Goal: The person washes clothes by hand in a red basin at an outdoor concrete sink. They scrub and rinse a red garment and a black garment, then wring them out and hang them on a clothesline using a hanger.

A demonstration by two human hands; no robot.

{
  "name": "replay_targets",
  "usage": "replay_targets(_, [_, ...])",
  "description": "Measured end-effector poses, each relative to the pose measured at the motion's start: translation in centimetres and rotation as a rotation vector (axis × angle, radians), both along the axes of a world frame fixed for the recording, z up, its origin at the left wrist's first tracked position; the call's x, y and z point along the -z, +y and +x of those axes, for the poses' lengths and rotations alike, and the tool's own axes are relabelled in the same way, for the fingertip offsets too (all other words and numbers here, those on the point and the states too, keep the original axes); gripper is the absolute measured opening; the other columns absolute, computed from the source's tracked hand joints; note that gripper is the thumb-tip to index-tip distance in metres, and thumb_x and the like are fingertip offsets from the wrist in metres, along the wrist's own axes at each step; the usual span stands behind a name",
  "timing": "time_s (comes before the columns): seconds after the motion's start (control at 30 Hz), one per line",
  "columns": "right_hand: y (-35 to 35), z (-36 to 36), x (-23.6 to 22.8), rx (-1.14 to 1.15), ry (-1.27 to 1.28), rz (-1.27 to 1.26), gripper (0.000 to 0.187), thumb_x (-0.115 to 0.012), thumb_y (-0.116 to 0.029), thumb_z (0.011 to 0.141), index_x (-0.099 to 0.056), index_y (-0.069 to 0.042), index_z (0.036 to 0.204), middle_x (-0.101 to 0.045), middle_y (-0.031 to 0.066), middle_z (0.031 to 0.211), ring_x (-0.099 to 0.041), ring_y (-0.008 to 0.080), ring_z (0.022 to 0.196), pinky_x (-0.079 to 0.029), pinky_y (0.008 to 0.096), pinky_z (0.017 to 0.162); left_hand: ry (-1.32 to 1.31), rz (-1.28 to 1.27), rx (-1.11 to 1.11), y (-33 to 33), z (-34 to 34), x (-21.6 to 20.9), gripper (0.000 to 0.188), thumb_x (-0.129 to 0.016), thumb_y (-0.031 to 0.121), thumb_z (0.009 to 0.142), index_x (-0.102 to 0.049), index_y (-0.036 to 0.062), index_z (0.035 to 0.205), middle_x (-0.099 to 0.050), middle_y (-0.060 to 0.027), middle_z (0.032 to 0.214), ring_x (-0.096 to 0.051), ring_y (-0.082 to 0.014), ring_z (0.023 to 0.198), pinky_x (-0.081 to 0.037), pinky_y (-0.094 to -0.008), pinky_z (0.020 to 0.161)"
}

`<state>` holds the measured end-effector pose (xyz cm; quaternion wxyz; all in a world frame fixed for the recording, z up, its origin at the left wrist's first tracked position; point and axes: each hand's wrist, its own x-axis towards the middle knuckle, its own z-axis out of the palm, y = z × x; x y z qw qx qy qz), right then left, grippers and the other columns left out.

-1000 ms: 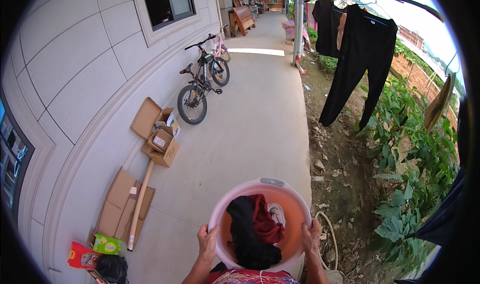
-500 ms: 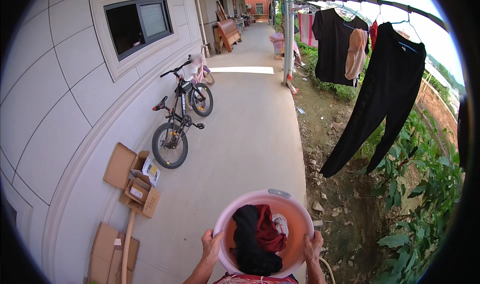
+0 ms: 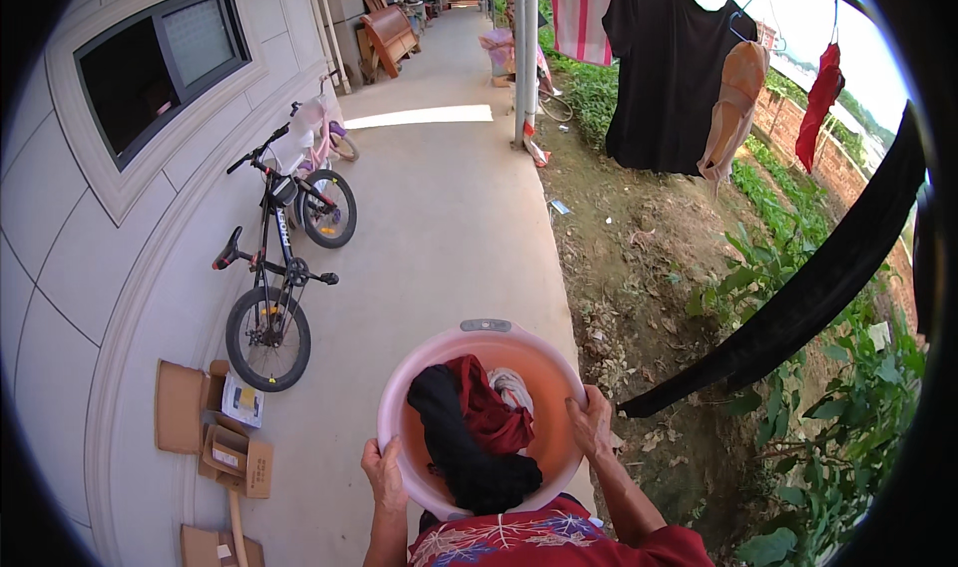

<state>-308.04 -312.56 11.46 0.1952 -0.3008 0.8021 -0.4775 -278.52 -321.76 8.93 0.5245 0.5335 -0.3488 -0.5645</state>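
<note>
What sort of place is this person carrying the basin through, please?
Probably a home's paved side yard used for drying laundry: clothes hang on a line, a bicycle leans by the house wall, beside a garden strip.

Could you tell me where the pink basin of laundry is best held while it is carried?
By its rolled rim, from two opposite sides, as the left hand and right hand grip the pink basin now: it is round, wide and loaded with clothes, so a two-sided grip likely keeps it level.
</note>
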Motion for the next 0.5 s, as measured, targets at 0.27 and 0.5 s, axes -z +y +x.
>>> replay_targets(0.27, [-18.4, -4.7, 3.0, 0.091, -0.098, -0.036, 0.02, -0.06, -0.009, 0.08, -0.057, 0.004, 0.094, -0.06, 0.0093, 0.076, -0.054, 0.0141, 0.068, -0.045, 0.0297, 0.063, -0.081, -0.014, 0.093, -21.3, -5.5, 0.3, 0.011, -0.062, 0.008, 0.082, -0.053, 0.002, 0.083, -0.054, -0.0015, 0.076, -0.048, -0.0078, 0.067, -0.041, -0.0234, 0.061])
replay_targets(0.5, [-32.9, -8.8, 2.8, 0.206, -0.109, -0.108, 0.018, -0.059, -0.008, 0.081, -0.056, 0.005, 0.093, -0.06, 0.0087, 0.074, -0.055, 0.0135, 0.066, -0.046, 0.0296, 0.061, -0.088, 0.021, 0.235, -39.9, -11.8, -0.3, 0.013, -0.063, 0.01, 0.081, -0.054, 0.0012, 0.086, -0.055, -0.0021, 0.077, -0.048, -0.0077, 0.068, -0.042, -0.0237, 0.062])
